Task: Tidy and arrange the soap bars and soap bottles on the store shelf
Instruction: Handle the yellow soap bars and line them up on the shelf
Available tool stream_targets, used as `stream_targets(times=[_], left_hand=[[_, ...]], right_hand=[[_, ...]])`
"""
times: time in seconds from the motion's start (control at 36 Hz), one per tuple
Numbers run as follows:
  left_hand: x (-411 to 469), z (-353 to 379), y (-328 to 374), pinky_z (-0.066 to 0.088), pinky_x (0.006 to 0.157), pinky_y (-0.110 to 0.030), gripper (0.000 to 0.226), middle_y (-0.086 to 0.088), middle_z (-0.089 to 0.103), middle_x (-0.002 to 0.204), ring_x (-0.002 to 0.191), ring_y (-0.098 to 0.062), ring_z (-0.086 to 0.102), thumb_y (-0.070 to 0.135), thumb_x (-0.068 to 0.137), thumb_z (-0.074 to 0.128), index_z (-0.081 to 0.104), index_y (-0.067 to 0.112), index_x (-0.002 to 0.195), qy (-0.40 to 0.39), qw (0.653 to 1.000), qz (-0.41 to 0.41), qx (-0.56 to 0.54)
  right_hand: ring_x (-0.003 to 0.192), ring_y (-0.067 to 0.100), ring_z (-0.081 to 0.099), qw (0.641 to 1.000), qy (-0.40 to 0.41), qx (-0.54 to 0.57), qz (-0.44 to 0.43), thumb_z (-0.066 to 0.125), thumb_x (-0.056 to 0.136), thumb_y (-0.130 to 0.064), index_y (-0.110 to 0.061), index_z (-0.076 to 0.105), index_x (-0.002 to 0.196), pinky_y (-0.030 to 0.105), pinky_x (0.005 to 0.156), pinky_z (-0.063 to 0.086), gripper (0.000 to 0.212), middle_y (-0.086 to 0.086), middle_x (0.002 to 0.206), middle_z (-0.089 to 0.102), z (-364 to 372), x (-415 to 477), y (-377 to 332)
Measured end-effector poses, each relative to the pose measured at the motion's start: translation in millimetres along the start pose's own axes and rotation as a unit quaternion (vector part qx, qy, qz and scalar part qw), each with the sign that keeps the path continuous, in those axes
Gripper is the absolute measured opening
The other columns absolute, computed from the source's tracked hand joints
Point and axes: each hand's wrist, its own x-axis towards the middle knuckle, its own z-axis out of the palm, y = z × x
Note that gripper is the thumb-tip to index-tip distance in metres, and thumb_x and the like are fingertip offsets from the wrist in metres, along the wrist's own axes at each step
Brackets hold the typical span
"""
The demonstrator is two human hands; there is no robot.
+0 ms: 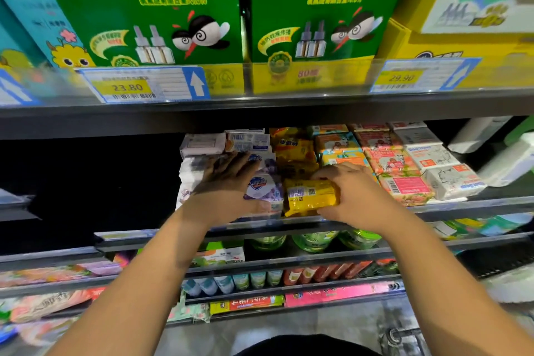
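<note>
Rows of wrapped soap bars fill the middle shelf point(462, 206). My right hand point(349, 191) grips a yellow soap bar point(310, 196) at the front of the yellow row point(294, 150). My left hand point(228, 179) lies flat with straight fingers on a stack of white and purple soap bars point(264, 186). To the right run rows of orange soap bars point(338, 143), red and pink soap bars point(396, 170) and white soap bars point(442, 173).
Green boxes point(161, 9) and a yellow box point(462, 46) stand on the shelf above, behind price tags point(141, 84). The middle shelf's left part is dark. Lower shelves hold green bottles point(315, 240), small tubes point(254, 280) and flat packets point(49, 272).
</note>
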Motion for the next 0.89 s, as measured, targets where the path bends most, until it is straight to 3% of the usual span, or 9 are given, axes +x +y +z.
stream_targets(times=[0.08, 0.19, 0.33, 0.39, 0.5, 0.58, 0.69, 0.78, 0.89], left_hand=[[-3, -12, 6, -0.005, 0.121, -0.035, 0.124, 0.009, -0.005, 0.167, 0.153, -0.014, -0.008, 0.102, 0.053, 0.014, 0.007, 0.036, 0.158, -0.012, 1.000, 0.001, -0.017], [-5, -41, 10, 0.007, 0.119, -0.027, 0.093, 0.012, 0.005, 0.166, 0.152, -0.011, 0.004, 0.071, 0.082, 0.060, 0.017, 0.037, 0.157, -0.094, 0.986, -0.030, -0.137], [-26, -68, 41, 0.024, 0.116, -0.023, 0.090, 0.015, 0.019, 0.162, 0.147, -0.006, 0.021, 0.045, 0.082, 0.077, 0.022, 0.043, 0.154, -0.004, 0.983, 0.050, -0.177], [-40, -67, 61, 0.025, 0.117, -0.023, 0.094, 0.024, 0.011, 0.162, 0.146, 0.002, 0.015, 0.037, 0.080, 0.081, 0.019, 0.058, 0.148, -0.011, 0.968, 0.110, -0.227], [-49, -48, 93, 0.013, 0.112, -0.009, 0.089, 0.034, 0.012, 0.156, 0.142, 0.014, 0.008, 0.025, 0.082, 0.081, 0.027, 0.060, 0.144, -0.002, 0.950, 0.197, -0.243], [-44, -42, 100, 0.018, 0.107, -0.002, 0.067, 0.040, 0.035, 0.138, 0.133, 0.014, 0.025, 0.029, 0.085, 0.077, 0.043, 0.057, 0.134, 0.076, 0.939, 0.199, -0.270], [-48, -41, 104, 0.048, 0.089, -0.021, 0.035, 0.024, 0.063, 0.109, 0.108, 0.000, 0.057, 0.042, 0.078, 0.076, 0.059, 0.056, 0.104, 0.137, 0.890, 0.114, -0.419], [-56, -39, 117, 0.052, 0.079, -0.018, 0.033, 0.023, 0.064, 0.106, 0.099, -0.005, 0.064, 0.038, 0.080, 0.076, 0.062, 0.050, 0.107, 0.115, 0.828, 0.120, -0.535], [-63, -30, 133, 0.051, 0.073, -0.021, 0.032, 0.016, 0.065, 0.099, 0.090, -0.011, 0.064, 0.037, 0.083, 0.077, 0.062, 0.042, 0.111, 0.161, 0.828, 0.125, -0.522]], right_hand=[[0.111, 0.007, 0.046, 0.994, 0.021, 0.098, 0.037, 0.084, 0.076, -0.030, -0.032, 0.054, 0.132, 0.027, 0.092, 0.039, 0.063, -0.012, 0.119, 0.051, -2, -10, 3], [0.105, 0.009, 0.056, 0.966, 0.077, 0.235, 0.074, 0.086, 0.073, -0.014, -0.043, 0.050, 0.114, 0.029, 0.088, 0.049, 0.061, -0.018, 0.112, 0.052, 1, -23, 8], [0.104, 0.008, 0.049, 0.946, 0.121, 0.282, 0.106, 0.087, 0.074, -0.015, -0.026, 0.059, 0.110, 0.006, 0.083, 0.037, 0.047, -0.015, 0.113, 0.047, 8, -35, 11], [0.104, 0.018, 0.061, 0.898, 0.118, 0.400, 0.141, 0.084, 0.077, -0.009, -0.022, 0.065, 0.109, 0.019, 0.087, 0.047, 0.040, -0.002, 0.115, 0.059, 9, -43, 7], [0.099, 0.023, 0.069, 0.728, 0.085, 0.662, 0.155, 0.069, 0.078, 0.008, -0.015, 0.068, 0.118, 0.028, 0.081, 0.055, 0.046, 0.010, 0.110, 0.073, 3, -57, -8], [0.083, 0.023, 0.065, 0.689, 0.068, 0.702, 0.163, 0.066, 0.079, 0.000, -0.010, 0.069, 0.117, 0.025, 0.063, 0.053, 0.039, 0.012, 0.099, 0.072, -7, -64, -13], [0.063, 0.021, 0.058, 0.642, 0.068, 0.738, 0.199, 0.071, 0.072, -0.014, -0.002, 0.065, 0.110, 0.022, 0.051, 0.050, 0.040, 0.014, 0.081, 0.065, -18, -72, -19], [0.057, 0.018, 0.060, 0.634, 0.073, 0.748, 0.183, 0.070, 0.073, -0.017, -0.002, 0.067, 0.097, 0.022, 0.047, 0.051, 0.029, 0.014, 0.074, 0.064, -21, -78, -21], [0.056, 0.016, 0.060, 0.695, 0.046, 0.701, 0.151, 0.074, 0.080, -0.029, -0.007, 0.072, 0.091, 0.021, 0.047, 0.049, 0.025, 0.011, 0.070, 0.065, -17, -80, -24]])
